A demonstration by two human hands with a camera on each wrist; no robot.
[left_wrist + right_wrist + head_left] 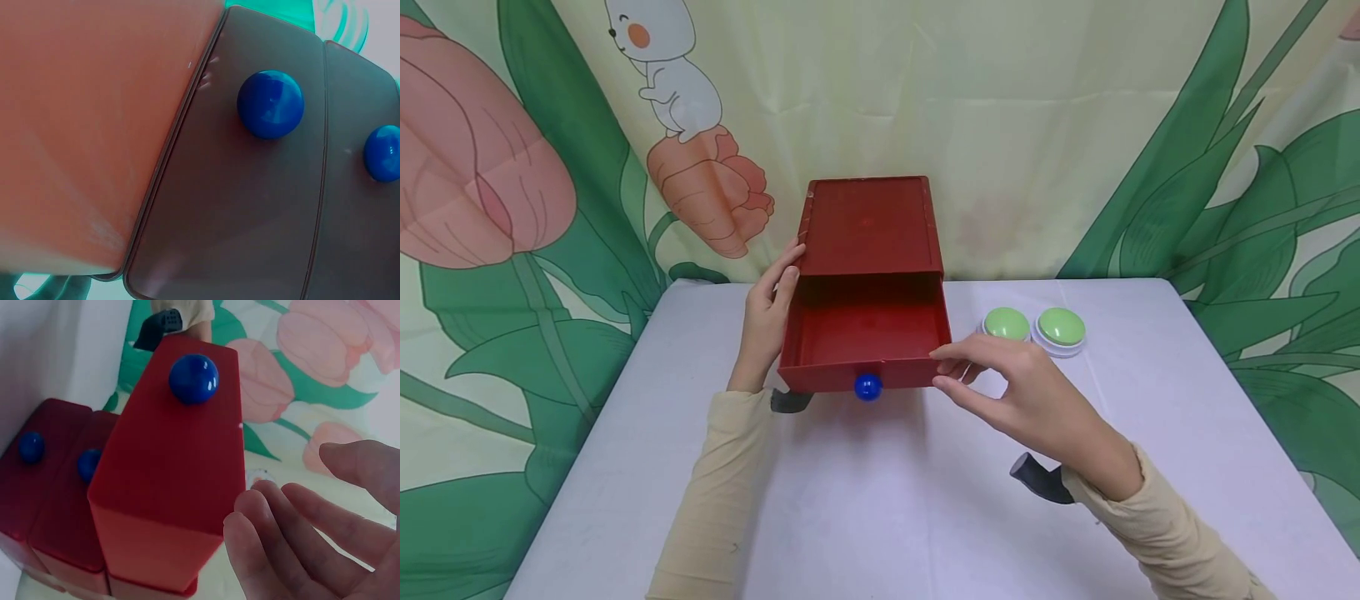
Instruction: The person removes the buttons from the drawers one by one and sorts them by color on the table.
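Observation:
A red drawer cabinet (868,225) stands at the back of the table, its top drawer (820,379) pulled out. Nothing shows inside that drawer, and a round blue knob (868,387) sits on its front. My left hand (763,321) rests against the cabinet's left side, fingers and thumb stretched along it. Near the drawer's front right corner is my right hand (1030,392), its fingers lightly bent and thumb apart; in the right wrist view the fingertips (236,528) lie close beside the drawer's edge, and contact is hard to tell.
Two lower drawers with blue knobs (270,104) are closed. Two green push buttons (1007,323) on white bases stand right of the cabinet, one partly behind my right hand. A white cloth covers the table (865,517); a printed curtain (1000,125) hangs behind.

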